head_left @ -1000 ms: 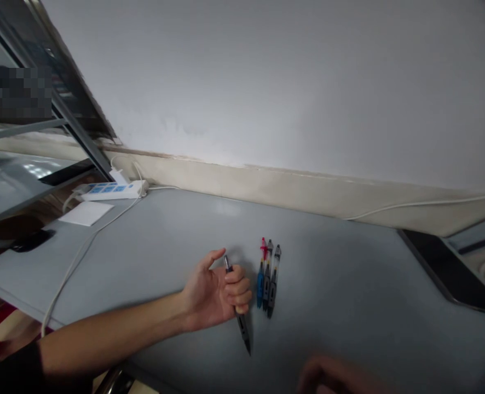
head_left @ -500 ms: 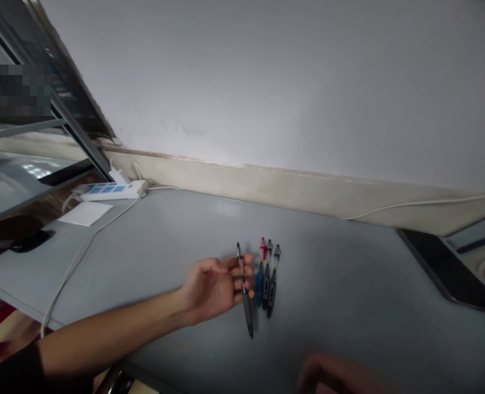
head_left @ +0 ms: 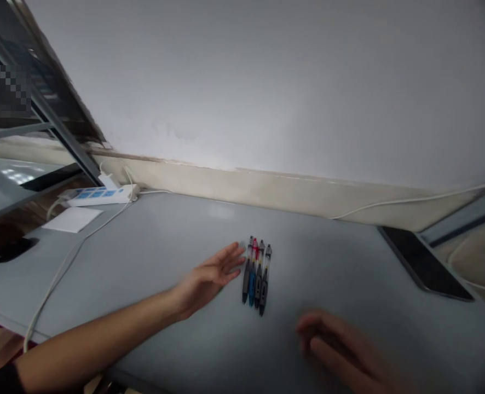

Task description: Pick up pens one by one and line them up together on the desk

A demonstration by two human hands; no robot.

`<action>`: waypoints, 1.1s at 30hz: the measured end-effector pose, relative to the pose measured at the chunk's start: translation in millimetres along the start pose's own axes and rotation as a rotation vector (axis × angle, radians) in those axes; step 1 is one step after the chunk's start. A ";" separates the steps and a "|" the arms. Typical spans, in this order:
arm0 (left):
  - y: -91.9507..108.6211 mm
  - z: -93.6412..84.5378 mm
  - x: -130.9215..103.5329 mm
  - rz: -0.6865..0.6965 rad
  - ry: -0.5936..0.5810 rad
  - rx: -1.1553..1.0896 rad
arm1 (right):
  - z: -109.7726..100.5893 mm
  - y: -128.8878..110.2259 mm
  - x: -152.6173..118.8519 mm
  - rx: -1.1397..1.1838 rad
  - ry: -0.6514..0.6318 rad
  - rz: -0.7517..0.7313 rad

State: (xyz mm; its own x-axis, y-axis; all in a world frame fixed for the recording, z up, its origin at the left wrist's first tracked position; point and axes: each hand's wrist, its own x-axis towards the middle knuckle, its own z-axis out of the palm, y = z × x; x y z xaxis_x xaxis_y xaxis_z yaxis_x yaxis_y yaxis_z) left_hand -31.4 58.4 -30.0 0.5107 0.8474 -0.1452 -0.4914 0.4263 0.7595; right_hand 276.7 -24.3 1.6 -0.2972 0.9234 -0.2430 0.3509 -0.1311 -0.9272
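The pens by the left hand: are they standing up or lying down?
Lying flat. All four pens rest side by side on the grey table, tips toward the camera; the open left hand lies just beside them.

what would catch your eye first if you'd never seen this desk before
Four pens lie side by side in a neat row mid-table. The left hand lies open and flat just left of them, fingertips by the row. The right hand is a blur near the front edge, and a dark phone lies far right.
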 end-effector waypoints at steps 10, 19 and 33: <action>6.3 23.2 -10.5 0.389 -0.064 1.041 | 5.7 -0.6 17.0 -0.283 0.154 -0.307; 4.9 20.9 -8.0 0.491 -0.194 1.256 | 0.7 2.4 19.9 -0.313 0.161 -0.354; 7.1 14.0 -0.3 0.591 -0.313 1.479 | 4.8 2.4 32.9 -0.350 0.177 -0.442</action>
State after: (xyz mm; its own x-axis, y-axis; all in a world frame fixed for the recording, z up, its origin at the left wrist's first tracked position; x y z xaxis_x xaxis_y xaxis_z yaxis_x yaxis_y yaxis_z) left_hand -25.2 56.7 -15.7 0.7141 0.6004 0.3599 0.3161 -0.7353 0.5995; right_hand 263.5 4.0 -10.0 -0.3399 0.9134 0.2242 0.5083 0.3790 -0.7733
